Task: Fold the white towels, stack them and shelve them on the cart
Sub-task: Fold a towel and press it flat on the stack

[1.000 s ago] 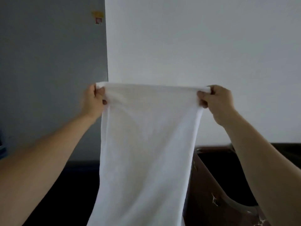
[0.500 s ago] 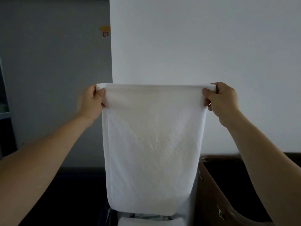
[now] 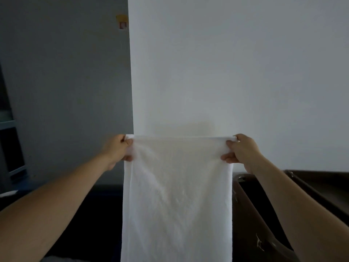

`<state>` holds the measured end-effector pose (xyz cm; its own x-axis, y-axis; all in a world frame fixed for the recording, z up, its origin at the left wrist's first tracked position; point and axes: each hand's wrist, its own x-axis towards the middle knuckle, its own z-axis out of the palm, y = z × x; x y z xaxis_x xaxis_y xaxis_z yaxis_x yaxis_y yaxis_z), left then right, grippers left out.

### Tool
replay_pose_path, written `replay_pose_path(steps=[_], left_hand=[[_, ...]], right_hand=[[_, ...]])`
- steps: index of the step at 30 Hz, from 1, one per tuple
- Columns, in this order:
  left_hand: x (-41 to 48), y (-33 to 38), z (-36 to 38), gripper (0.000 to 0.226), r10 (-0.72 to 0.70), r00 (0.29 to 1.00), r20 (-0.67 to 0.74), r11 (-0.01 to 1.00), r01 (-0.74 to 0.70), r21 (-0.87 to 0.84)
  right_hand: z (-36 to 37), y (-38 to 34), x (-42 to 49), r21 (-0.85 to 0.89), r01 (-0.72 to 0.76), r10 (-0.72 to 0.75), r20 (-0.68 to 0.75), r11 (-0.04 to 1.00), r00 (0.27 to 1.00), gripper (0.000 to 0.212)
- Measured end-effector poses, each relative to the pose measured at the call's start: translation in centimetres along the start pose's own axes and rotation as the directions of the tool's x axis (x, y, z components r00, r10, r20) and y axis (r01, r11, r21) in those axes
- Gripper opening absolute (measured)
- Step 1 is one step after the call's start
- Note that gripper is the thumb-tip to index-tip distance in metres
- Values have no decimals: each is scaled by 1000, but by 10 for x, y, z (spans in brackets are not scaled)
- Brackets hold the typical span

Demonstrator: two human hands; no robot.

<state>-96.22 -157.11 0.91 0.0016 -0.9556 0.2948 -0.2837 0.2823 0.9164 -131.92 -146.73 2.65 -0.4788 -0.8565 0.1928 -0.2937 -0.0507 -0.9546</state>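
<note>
Towel (image 3: 177, 195) hangs straight down in front of you, stretched flat by its top corners: your left hand (image 3: 118, 150) pinches one, your right hand (image 3: 240, 151) the other, before a pale wall (image 3: 236, 63).

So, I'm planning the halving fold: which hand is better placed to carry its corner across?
Marginally the left hand: both pinch the towel at its top corners, level, but the right hand has its forearm over the brown bin.
</note>
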Motion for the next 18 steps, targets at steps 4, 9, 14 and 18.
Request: replay_pose_path(steps=[4, 9, 14, 18], left_hand=[[14, -6, 15, 10, 9, 998, -62, 999, -12, -37], [34, 46, 7, 11, 170, 956, -239, 968, -208, -142], [21, 89, -18, 10, 280, 912, -299, 927, -337, -162], [-7, 108, -42, 9, 338, 889, -310, 899, -402, -171]], right_hand=[[10, 13, 14, 70, 32, -30, -34, 997, 999, 9], [-1, -40, 27, 140, 267, -242, -173, 953, 955, 20], [-17, -84, 2, 140, 430, -391, -237, 892, 889, 21], [-29, -104, -29, 125, 478, -438, -253, 869, 863, 21]])
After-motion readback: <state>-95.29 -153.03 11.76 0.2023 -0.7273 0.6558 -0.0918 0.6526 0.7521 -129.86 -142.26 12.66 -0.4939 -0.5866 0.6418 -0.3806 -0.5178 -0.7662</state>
